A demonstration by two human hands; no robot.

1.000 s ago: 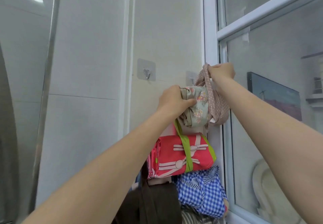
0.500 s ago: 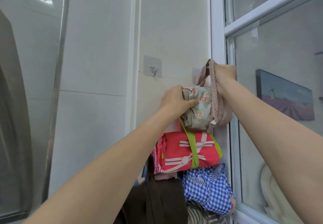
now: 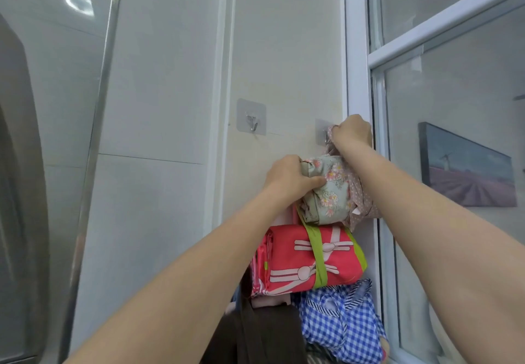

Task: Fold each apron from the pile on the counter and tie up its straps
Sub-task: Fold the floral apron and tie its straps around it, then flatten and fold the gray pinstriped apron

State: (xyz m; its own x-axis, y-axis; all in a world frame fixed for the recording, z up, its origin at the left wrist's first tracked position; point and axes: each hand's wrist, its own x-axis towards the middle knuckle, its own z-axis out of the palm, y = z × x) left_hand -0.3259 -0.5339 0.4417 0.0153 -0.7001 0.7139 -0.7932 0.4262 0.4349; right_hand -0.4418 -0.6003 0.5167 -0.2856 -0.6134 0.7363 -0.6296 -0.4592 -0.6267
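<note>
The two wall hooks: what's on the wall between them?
Nothing: in the head view, the stretch between the left hook and the right hook is bare wall.

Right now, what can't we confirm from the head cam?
- Whether the dotted pink strap is over the right-hand metal wall hook: the right hand covers it.
- Folded brown bundle: cut off by the bottom edge.
- Folded floral green apron bundle: its left end is under the left hand.

Pale tiled wall (image 3: 159,108) with a steel strip (image 3: 96,136) left of it. An adhesive hook (image 3: 251,117) sits on the cream panel (image 3: 287,51). Right of the panel, a white-framed window (image 3: 358,51); behind its glass, a painting (image 3: 466,170).
</note>
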